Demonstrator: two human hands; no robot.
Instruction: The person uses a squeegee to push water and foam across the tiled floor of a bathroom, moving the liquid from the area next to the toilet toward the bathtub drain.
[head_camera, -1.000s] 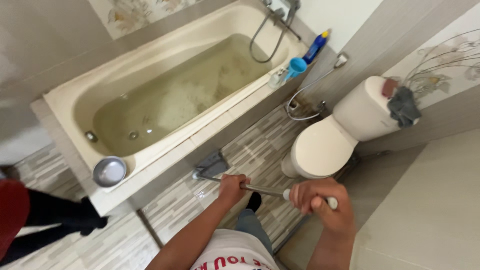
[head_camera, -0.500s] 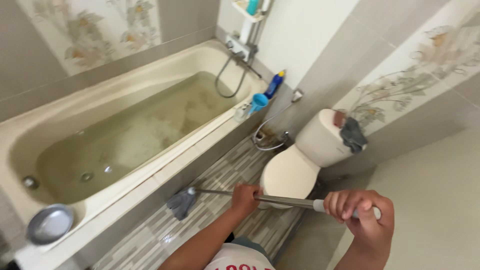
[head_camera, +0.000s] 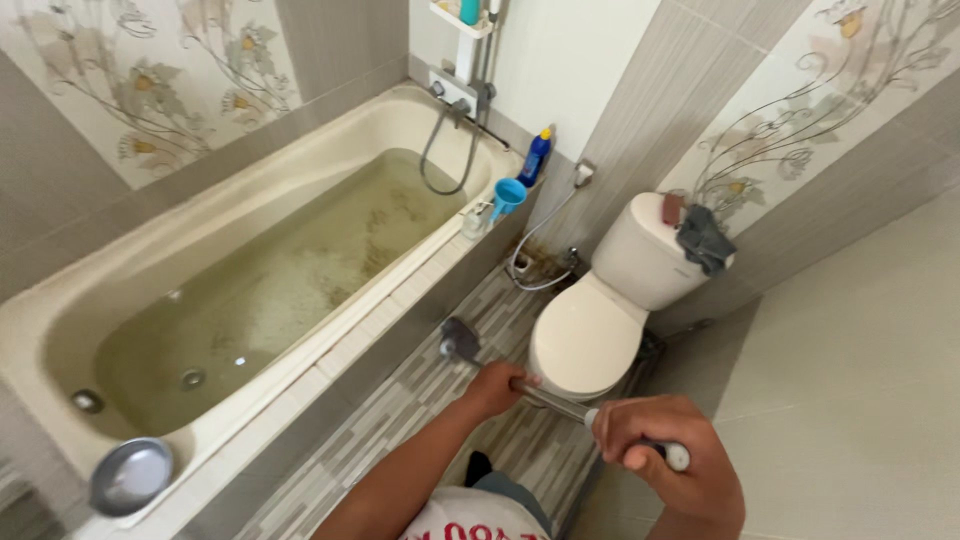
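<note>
Mop (head_camera: 459, 340) — ahead of left hand (head_camera: 495, 388)

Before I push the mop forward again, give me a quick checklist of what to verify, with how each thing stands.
1. Both hands on the mop handle: left hand lower, right hand at the top end. Ok.
2. Mop head down on the tiled floor: ok.
3. Floor strip between bathtub and toilet free of things: ok.
4. Hose by the toilet, close ahead of the mop head: not ok.
5. Floor wet or slippery: cannot tell.
</note>
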